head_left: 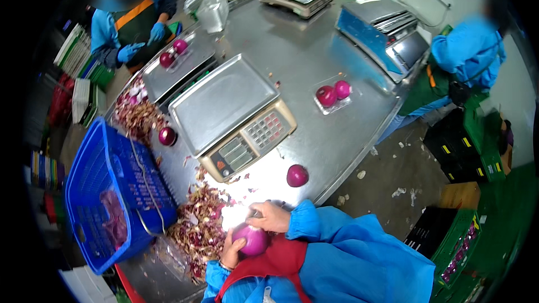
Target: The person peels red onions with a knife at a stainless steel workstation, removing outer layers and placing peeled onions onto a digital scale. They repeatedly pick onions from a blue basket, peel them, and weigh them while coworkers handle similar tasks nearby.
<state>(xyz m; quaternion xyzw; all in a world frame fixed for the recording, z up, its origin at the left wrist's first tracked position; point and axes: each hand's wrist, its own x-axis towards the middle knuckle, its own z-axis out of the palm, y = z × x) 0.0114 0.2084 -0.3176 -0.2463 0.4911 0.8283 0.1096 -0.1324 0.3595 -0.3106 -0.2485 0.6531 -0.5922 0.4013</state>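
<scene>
Here, at the near edge of the long stainless-steel bench, the person's left hand cups a round purple-red onion from below, fingers wrapped round its lower side, while the right hand closes over its top, fingertips pinched at the crown beside what may be a small blade, too blurred to tell. Held that way, close to the body and just off the bench edge, the onion sits over a loose heap of dry purple onion skins, so peelings can fall onto the pile.

Just left of the heap, a blue plastic crate hangs off the bench's left edge, some onions inside it. Beyond the hands, a peeled purple onion lies alone near the right edge, well apart from the grey metal weighing scale at the middle. Open steel lies between that onion and a clear tray of two onions farther along the right side. At the far left corner, another worker's blue-gloved hands rest by a second scale with two onions.
</scene>
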